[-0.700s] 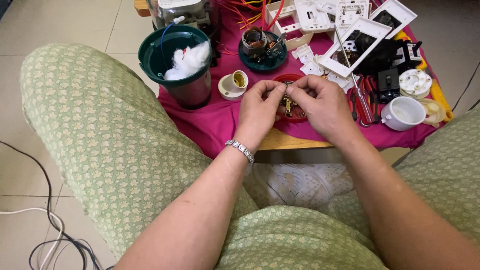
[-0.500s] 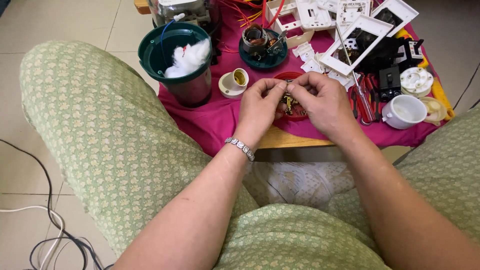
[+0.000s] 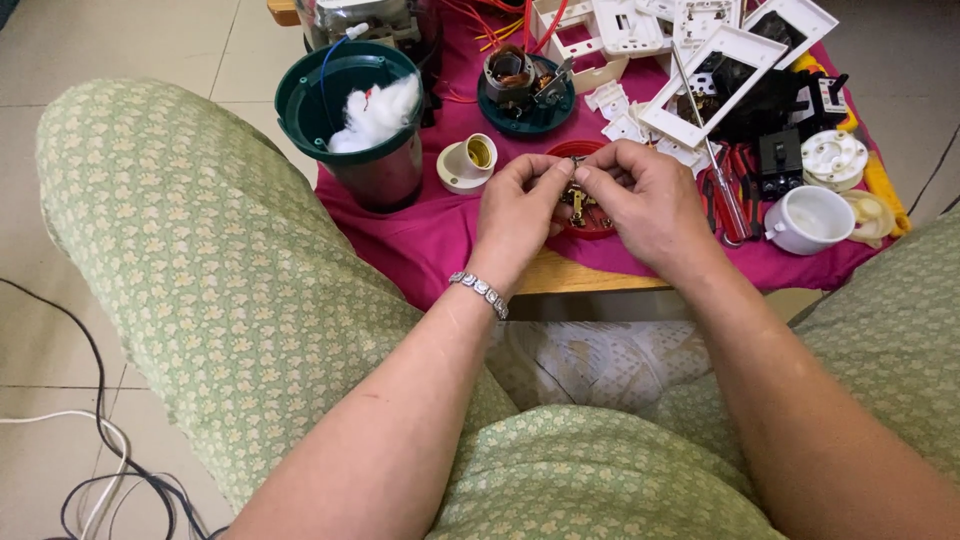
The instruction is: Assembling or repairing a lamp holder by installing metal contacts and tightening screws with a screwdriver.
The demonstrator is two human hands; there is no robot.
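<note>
Grip: your left hand [image 3: 520, 205] and right hand [image 3: 645, 200] pinch a small brass part [image 3: 576, 198] between the fingertips, both closed on it; held close for fine work.
Under it: a red dish [image 3: 588, 228] sits just below, likely to catch bits.
Left: white lamp holder [image 3: 467, 163]; green tub [image 3: 355, 125].
Right: screwdriver [image 3: 715, 170]; white cup [image 3: 810, 220].
Base: pink cloth [image 3: 440, 240].
</note>
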